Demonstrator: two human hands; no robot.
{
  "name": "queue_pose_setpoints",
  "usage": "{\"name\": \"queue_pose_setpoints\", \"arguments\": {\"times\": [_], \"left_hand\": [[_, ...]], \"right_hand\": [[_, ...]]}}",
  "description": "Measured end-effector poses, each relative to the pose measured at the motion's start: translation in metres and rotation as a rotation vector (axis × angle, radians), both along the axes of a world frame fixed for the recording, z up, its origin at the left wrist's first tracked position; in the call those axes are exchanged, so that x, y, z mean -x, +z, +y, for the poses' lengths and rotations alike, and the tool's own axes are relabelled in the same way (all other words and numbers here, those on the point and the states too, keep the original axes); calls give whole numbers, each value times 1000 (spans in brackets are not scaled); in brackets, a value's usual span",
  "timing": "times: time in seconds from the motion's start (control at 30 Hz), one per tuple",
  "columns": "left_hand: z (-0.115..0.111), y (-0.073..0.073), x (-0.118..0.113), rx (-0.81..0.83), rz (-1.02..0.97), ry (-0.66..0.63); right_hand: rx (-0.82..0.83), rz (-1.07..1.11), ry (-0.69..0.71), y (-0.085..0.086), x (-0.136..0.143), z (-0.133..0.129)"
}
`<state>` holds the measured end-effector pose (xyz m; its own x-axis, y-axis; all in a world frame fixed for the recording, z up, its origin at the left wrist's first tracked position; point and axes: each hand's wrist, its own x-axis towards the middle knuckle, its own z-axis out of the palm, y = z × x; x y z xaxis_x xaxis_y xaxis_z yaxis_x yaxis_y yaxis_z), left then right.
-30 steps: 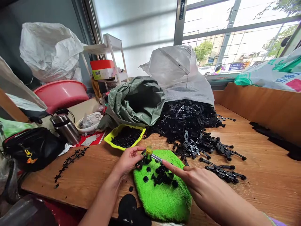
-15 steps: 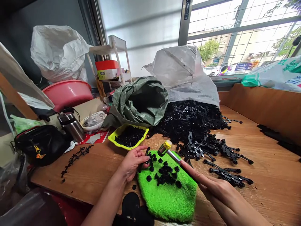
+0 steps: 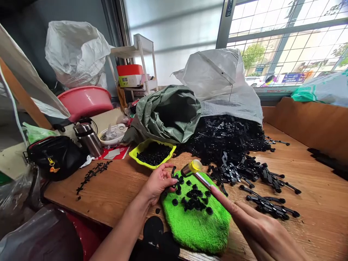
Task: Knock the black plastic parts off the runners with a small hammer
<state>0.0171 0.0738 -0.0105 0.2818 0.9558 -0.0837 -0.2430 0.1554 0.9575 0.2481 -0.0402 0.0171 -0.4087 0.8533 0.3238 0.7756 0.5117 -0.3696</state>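
Note:
A small hammer [image 3: 191,168] with a yellow-ended head is gripped in my right hand [image 3: 258,221], the index finger stretched along its metal handle. The head is just above the far part of a fuzzy green cloth [image 3: 201,232]. My left hand [image 3: 159,183] pinches a black plastic link piece [image 3: 173,172] at the cloth's far left edge, close to the hammer head; the fingers hide much of it. Several small black round-headed plugs [image 3: 195,199] lie on the cloth in front of both hands.
A yellow tray [image 3: 132,156] holds many small black parts. Behind it lies an open green woven sack [image 3: 141,112]. Black linked pieces [image 3: 225,137] heap up beside a white sack [image 3: 236,94]. At left stand a steel flask [image 3: 88,139] and a black bag [image 3: 56,157].
The view has shifted slightly, so the scene sits a little farther right. The hammer head has tilted flatter; both hands keep their holds.

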Motion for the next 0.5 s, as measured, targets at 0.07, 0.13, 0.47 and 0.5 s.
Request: {"name": "queue_pose_setpoints", "arguments": {"times": [0.07,0.13,0.47,0.5], "left_hand": [[1,-2,0,-18,3,-9],[2,-4,1,-33,18,-7],[0,-10,0,-209,108,34],[0,-11,0,-224,111,27]], "right_hand": [[12,-106,-3,0,1,0],[9,-148,14,1,1,1],[46,-165,4,-1,4,2],[53,-138,16,-1,3,2]]}}
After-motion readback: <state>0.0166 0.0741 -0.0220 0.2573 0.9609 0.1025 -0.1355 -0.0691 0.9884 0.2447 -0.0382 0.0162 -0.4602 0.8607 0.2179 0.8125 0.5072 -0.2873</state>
